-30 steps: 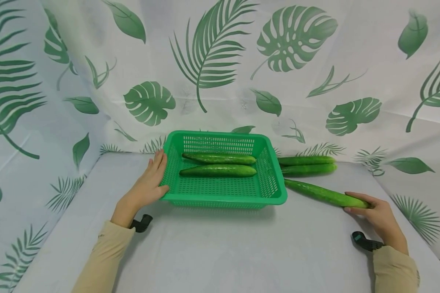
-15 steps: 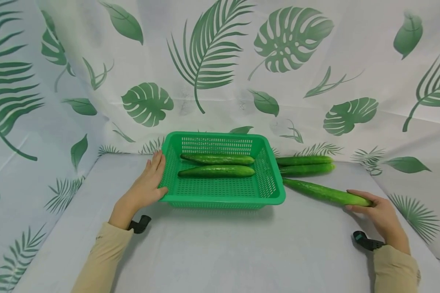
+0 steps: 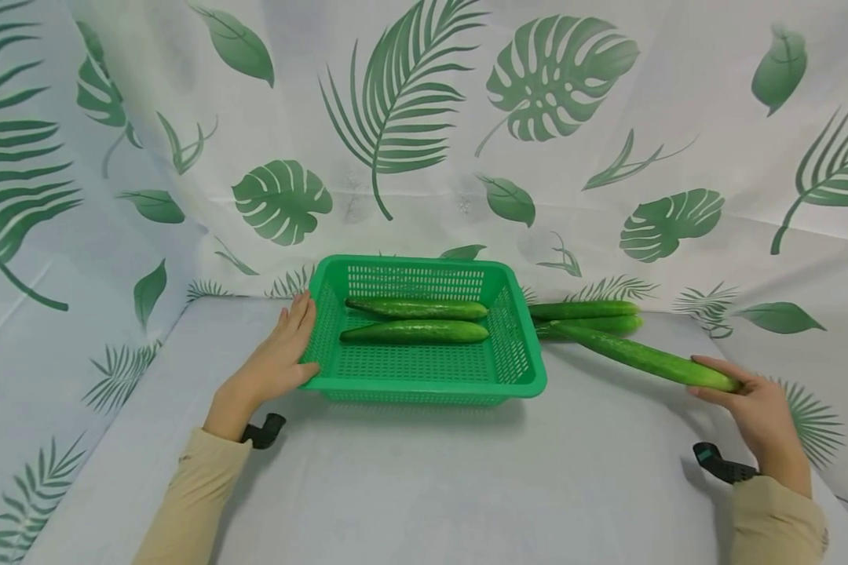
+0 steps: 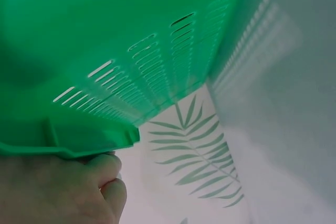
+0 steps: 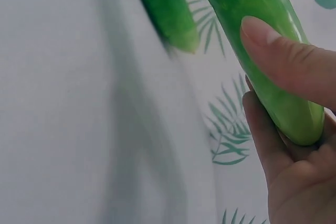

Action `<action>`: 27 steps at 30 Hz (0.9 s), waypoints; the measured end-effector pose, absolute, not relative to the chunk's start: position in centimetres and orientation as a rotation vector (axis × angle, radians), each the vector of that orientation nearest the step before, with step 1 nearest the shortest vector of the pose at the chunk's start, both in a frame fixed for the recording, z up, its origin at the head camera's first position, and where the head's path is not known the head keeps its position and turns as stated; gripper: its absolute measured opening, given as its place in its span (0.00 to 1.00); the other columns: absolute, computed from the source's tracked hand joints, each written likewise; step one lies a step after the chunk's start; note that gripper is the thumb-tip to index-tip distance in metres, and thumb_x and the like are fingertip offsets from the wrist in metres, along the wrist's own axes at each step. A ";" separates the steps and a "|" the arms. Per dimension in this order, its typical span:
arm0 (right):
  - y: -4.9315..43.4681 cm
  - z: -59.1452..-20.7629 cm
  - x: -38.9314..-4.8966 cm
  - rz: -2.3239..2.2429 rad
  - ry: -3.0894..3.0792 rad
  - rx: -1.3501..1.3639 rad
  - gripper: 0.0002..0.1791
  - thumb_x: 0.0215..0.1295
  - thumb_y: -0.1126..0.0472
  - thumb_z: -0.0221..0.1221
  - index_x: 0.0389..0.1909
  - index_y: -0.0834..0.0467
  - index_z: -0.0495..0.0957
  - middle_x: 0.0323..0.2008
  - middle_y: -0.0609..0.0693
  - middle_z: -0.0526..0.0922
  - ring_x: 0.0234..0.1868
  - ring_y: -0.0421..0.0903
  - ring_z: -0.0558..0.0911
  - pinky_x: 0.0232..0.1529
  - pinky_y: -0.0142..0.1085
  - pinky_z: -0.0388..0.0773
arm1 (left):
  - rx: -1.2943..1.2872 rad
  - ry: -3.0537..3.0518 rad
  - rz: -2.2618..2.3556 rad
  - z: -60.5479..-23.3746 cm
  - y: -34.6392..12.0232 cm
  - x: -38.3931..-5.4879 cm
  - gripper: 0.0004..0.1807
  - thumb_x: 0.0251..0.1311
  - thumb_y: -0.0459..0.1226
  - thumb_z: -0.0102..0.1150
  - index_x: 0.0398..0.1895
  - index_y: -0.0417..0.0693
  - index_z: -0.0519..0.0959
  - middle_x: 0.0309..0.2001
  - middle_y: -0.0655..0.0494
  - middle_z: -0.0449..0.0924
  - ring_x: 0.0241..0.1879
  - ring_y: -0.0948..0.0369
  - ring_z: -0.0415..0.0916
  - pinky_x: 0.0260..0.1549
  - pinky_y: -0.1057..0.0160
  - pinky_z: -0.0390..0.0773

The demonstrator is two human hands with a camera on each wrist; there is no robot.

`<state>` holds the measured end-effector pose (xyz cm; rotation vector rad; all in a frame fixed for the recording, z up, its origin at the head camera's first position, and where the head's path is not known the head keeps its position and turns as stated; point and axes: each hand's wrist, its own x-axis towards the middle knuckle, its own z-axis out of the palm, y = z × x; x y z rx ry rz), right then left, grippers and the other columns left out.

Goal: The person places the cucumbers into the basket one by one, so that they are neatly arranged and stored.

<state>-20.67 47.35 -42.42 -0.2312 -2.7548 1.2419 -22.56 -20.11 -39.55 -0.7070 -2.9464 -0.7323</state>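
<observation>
Nearest: tan sleeves (image 3: 191,498), w/ a blk wrist cam (image 3: 267,431) on each wrist, over the white tabletop (image 3: 431,486). R hand (image 3: 759,404) is closed around the butt of the held cucumber (image 3: 646,359), thumb one side, fingers the other. Cucumber's up off the tabletop, R of the basket, its shadow lying apart below; thin tip points L & back, overlapping the loose pair in head view; can't tell if it touches them. L hand (image 3: 272,365) has fingers approx straight along the basket's L end, thumb spread to the near corner.

Green basket (image 3: 424,386) sits mid-tabletop, its R wall hiding the L ends of the loose pair (image 3: 601,323). Inside, 2 more cucumbers (image 3: 415,331) lie side by side, apart, toward the back.

Held one: long, slightly bowed, glossy, dk green at the tip, paler yellow-grn at the rounded butt. Basket: rect., smooth plastic, rolled rim, slotted walls, mesh floor. Behind: white cloth backdrop (image 3: 431,200), lightly creased, w/ green leaf print.
</observation>
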 end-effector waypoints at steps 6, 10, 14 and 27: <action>46.8 -41.4 -20.8 1.297 -2.655 -0.252 0.35 0.60 0.54 0.70 0.69 0.46 0.72 0.49 0.25 0.68 0.44 0.34 0.67 0.40 0.27 0.65 | -0.693 -2.959 -0.722 -39.5 -20.2 -22.6 0.50 0.57 0.32 0.54 0.75 0.25 0.34 0.77 0.35 0.22 0.76 0.45 0.21 0.72 0.42 0.34; 46.1 -40.2 -20.7 1.453 -2.492 -0.222 0.35 0.57 0.64 0.71 0.68 0.52 0.74 0.49 0.28 0.73 0.44 0.34 0.70 0.36 0.17 0.72 | -0.674 -2.966 -0.693 -39.5 -20.0 -22.6 0.51 0.55 0.33 0.53 0.75 0.24 0.34 0.77 0.35 0.22 0.76 0.44 0.22 0.72 0.42 0.34; 44.8 -38.7 -20.4 1.636 -2.275 -0.144 0.33 0.54 0.73 0.70 0.64 0.58 0.77 0.49 0.33 0.77 0.43 0.33 0.74 0.36 0.17 0.75 | -0.665 -2.967 -0.691 -39.7 -19.9 -22.7 0.51 0.54 0.33 0.51 0.75 0.25 0.33 0.77 0.35 0.22 0.76 0.44 0.22 0.72 0.43 0.33; 38.2 -30.7 -22.4 1.642 -2.243 -0.001 0.32 0.55 0.71 0.70 0.63 0.59 0.78 0.53 0.41 0.77 0.46 0.38 0.75 0.39 0.18 0.75 | -0.662 -2.974 -0.705 -39.6 -19.9 -22.5 0.50 0.56 0.33 0.51 0.75 0.26 0.33 0.77 0.36 0.21 0.76 0.46 0.20 0.73 0.43 0.33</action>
